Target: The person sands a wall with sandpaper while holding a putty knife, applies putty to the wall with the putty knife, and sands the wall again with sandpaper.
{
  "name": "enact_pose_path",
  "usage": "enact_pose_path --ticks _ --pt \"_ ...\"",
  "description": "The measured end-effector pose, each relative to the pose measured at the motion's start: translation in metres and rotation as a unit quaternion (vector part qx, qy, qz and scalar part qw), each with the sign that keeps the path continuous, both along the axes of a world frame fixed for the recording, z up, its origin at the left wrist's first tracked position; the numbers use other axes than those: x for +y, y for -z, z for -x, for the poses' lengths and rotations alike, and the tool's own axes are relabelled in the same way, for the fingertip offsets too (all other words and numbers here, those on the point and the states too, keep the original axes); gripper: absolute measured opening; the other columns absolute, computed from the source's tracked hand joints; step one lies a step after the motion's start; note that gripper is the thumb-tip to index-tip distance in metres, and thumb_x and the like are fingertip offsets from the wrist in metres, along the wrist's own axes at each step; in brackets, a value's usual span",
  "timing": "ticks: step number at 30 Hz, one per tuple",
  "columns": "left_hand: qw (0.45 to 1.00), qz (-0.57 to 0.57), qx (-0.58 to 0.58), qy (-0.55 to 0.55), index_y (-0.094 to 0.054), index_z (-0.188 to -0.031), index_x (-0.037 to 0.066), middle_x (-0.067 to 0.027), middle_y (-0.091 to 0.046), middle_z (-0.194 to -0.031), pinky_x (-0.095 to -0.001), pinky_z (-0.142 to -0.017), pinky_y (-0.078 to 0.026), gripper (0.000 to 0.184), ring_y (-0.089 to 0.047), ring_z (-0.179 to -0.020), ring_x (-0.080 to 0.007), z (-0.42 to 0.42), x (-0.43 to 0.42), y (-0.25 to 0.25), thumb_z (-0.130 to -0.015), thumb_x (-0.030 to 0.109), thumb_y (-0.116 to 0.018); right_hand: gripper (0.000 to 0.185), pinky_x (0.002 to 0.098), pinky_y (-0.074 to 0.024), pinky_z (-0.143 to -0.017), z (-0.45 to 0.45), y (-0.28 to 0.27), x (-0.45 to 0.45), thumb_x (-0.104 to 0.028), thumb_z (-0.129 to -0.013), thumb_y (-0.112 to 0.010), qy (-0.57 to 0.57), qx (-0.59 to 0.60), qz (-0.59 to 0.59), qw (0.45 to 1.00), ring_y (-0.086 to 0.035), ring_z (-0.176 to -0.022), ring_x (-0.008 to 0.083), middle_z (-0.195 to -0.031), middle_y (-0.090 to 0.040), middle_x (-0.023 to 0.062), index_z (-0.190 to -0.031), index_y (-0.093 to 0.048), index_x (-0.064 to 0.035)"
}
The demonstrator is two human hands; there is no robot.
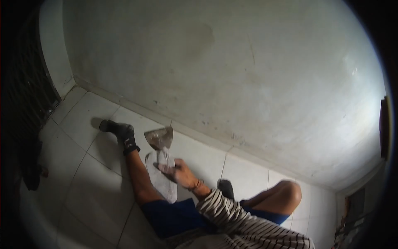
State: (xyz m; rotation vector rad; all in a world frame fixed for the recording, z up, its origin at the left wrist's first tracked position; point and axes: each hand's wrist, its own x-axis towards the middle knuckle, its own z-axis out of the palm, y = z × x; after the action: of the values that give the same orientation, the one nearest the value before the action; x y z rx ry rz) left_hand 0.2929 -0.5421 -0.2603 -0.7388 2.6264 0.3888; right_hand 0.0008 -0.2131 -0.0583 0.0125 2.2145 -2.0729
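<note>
My right hand (179, 173), at the end of a striped sleeve, is closed in front of my outstretched leg. A putty knife (159, 138) with a broad, stained metal blade sticks up beyond the fingers, and its whitish handle runs down toward them. A flat white piece (169, 191) lies against the same hand and hangs below it over my thigh. Whether it is paper or plastic, I cannot tell. Dark smudges mark the fingers. My left hand does not show.
A stained, pale wall (232, 83) rises ahead, with a low skirting along the white tiled floor (99, 178). I sit with one leg stretched out and the other bent. A dark metal grille (25, 83) stands at the left. Some dark objects (352, 220) are at the lower right.
</note>
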Motion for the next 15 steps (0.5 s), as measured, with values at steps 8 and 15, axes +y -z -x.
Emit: enact_pose_path --ticks 8,15 --pt "0.999 -0.04 0.006 0.014 -0.04 -0.124 0.004 -0.0108 -0.04 -0.126 -0.0398 -0.094 -0.032 0.048 -0.037 -0.114 -0.0265 0.015 0.006 -0.019 -0.092 0.039 -0.042 0.034 0.0242 -0.0439 -0.071 0.004 0.007 0.006 -0.031 -0.087 -0.062 -0.06 -0.068 0.031 0.995 -0.054 -0.077 0.0079 -0.083 -0.062 0.0017 -0.098 -0.063 0.0009" --pt "0.997 -0.055 0.01 0.059 -0.043 -0.121 0.003 -0.0111 -0.044 -0.122 -0.0379 -0.092 -0.035 0.045 -0.042 -0.11 -0.0256 0.061 0.007 -0.049 -0.092 0.037 -0.042 0.029 0.0261 -0.0456 -0.071 0.005 -0.007 0.007 -0.025 -0.087 -0.062 -0.103 -0.077 0.057 0.99 -0.055 -0.08 0.0086 -0.086 -0.064 0.0039 -0.101 -0.062 0.0008"
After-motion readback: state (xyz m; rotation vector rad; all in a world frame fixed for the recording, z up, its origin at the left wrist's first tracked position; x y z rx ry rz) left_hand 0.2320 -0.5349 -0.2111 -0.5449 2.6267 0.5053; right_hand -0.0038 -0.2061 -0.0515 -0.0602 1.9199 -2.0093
